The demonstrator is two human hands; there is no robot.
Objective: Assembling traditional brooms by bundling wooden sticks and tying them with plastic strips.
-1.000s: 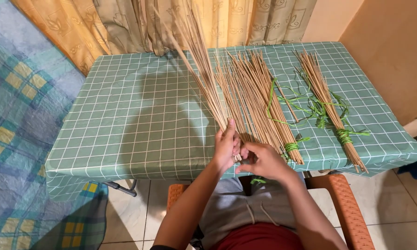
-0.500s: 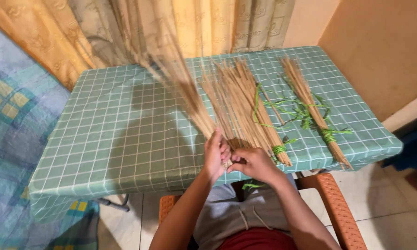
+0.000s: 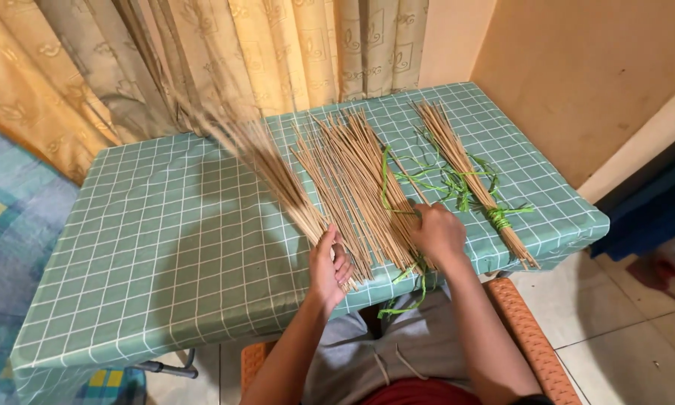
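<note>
Left hand (image 3: 328, 264) closed around the lower end of a bundle of thin tan sticks (image 3: 266, 169); the bundle rises off the table, slanting up and away to the left toward the curtain (image 3: 225, 60), its far end blurred. Grip sits near the table's near edge.

Right hand (image 3: 436, 232) palm down on the pile of loose sticks (image 3: 356, 180) lying flat at mid-table, fingers curled over the sticks and a green strip (image 3: 388, 180) that runs along the pile. Whether it pinches the strip or only presses on it, cannot tell.

Right of the pile: 1 tied bundle (image 3: 472, 180) lying on the cloth, bound with a green tie (image 3: 497, 217) near its lower end, loose green strips (image 3: 446, 176) tangled beside it. Well apart from both hands.

Table covered by a green checked cloth (image 3: 157, 255). More green strip hangs over the near edge below the right hand. Person seated, grey shorts (image 3: 375, 360), on an orange woven chair (image 3: 529, 337).
</note>
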